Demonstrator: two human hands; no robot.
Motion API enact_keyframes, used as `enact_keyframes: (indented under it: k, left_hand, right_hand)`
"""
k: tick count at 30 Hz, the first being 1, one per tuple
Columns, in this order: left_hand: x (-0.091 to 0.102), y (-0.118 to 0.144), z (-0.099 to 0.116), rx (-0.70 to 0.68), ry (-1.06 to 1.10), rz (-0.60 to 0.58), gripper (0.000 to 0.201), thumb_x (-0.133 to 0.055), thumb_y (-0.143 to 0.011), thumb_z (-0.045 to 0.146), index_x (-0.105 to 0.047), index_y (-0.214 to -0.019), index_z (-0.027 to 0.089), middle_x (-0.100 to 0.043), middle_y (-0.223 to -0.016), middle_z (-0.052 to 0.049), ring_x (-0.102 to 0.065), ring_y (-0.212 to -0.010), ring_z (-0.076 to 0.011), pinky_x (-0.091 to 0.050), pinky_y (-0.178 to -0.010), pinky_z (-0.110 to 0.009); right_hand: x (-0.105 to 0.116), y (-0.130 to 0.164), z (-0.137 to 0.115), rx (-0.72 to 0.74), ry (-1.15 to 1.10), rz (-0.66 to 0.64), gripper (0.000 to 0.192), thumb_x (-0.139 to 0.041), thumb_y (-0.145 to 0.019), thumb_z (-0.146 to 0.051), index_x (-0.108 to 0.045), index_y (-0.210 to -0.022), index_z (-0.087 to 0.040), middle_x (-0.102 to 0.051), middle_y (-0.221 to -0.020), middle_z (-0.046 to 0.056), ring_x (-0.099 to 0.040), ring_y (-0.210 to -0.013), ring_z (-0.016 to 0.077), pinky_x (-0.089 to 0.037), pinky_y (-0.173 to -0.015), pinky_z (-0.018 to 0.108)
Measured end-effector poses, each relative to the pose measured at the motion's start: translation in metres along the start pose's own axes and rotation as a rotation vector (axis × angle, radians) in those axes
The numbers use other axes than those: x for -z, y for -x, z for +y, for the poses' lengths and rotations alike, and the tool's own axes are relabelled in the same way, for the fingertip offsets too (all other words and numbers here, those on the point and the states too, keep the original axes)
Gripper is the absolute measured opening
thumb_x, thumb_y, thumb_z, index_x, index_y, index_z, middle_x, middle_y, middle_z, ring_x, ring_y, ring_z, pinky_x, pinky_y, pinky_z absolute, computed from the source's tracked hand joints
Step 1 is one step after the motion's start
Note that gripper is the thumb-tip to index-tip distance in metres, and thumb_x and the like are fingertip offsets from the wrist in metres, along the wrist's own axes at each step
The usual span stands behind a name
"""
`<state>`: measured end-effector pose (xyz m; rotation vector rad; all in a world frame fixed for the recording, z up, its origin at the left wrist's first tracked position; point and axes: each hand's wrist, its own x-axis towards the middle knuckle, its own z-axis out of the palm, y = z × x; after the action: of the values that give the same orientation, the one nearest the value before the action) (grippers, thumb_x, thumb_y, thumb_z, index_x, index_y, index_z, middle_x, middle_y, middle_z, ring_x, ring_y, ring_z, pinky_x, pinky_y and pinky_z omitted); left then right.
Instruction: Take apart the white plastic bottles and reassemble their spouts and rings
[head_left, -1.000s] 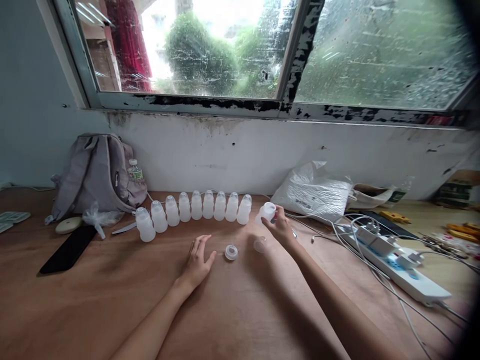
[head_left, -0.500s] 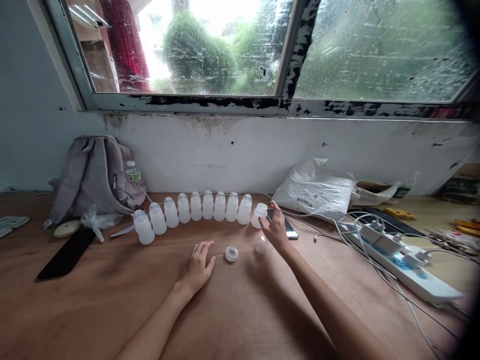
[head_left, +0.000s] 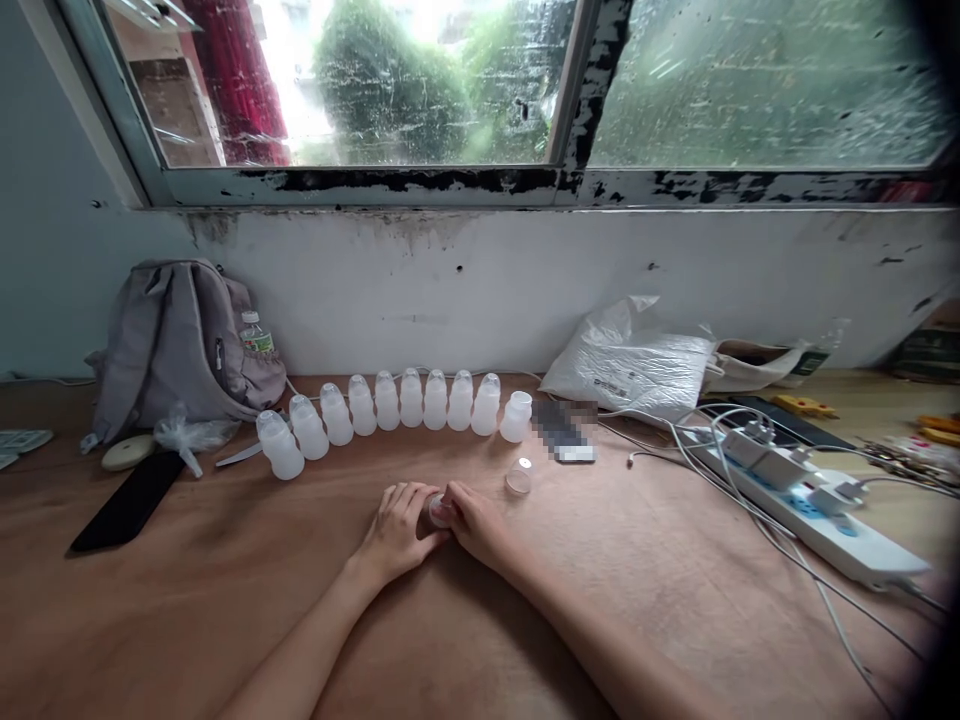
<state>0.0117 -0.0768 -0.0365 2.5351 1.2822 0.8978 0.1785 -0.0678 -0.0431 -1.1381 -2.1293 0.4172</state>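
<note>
Half a second before, the right hand (head_left: 480, 528) had been up at the right end of the row of bottles (head_left: 390, 412), beside the uncapped bottle (head_left: 516, 416); now that bottle stood alone on the counter (head_left: 675, 600), last in the row, and the hand had come down to the middle of the frame. There it met the left hand (head_left: 396, 530), and both sets of fingertips were pressed together around the small ring cap (head_left: 439, 512), which sat between them at the counter, mostly hidden. Whether it was lifted or resting could not be told. The clear dome cap (head_left: 518, 478) lay loose just right of the hands, below the uncapped bottle.

A blurred phone (head_left: 564, 436) lay right of the row, then a white plastic bag (head_left: 634, 368) and a power strip (head_left: 806, 515) with trailing cables. A grey backpack (head_left: 176, 340) and a dark phone (head_left: 127, 500) sat at left. Nothing lay between the hands and the bottles.
</note>
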Motion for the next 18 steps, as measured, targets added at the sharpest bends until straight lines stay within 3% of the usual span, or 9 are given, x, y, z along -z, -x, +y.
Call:
enact_keyframes:
  k: [6, 12, 18]
  left_hand:
    - [-0.0006, -0.0011, 0.0071, -0.030, -0.006, -0.045, 0.022, -0.057, -0.070, 0.023, -0.052, -0.091, 0.021, -0.058, -0.089, -0.004, -0.051, -0.085, -0.0217, -0.040, -0.078, -0.036]
    - [0.0005, -0.0021, 0.0064, -0.045, 0.022, -0.014, 0.032, -0.053, -0.068, 0.015, -0.051, -0.099, 0.021, -0.059, -0.089, -0.003, -0.052, -0.084, -0.0199, -0.040, -0.079, -0.034]
    - [0.0012, -0.0038, 0.0031, -0.026, 0.021, -0.001, 0.028, -0.055, -0.071, 0.023, -0.052, -0.098, 0.022, -0.060, -0.088, -0.003, -0.053, -0.084, -0.0203, -0.039, -0.079, -0.036]
  right_hand:
    - [-0.0064, 0.0028, -0.0057, 0.062, -0.004, -0.038, 0.015, -0.049, -0.082, -0.030, -0.044, -0.070, -0.021, -0.053, -0.069, 0.000, -0.048, -0.056, 0.0126, -0.035, -0.051, 0.022]
    - [-0.0090, 0.0046, -0.0029, 0.043, -0.015, 0.038, 0.025, -0.052, -0.079, -0.040, -0.041, -0.067, -0.021, -0.049, -0.063, -0.001, -0.046, -0.052, 0.0123, -0.034, -0.048, 0.023]
    - [-0.0036, 0.0035, -0.0072, 0.019, -0.040, 0.082, 0.021, -0.049, -0.082, -0.035, -0.043, -0.068, -0.021, -0.050, -0.065, -0.001, -0.046, -0.056, 0.0122, -0.037, -0.052, 0.023]
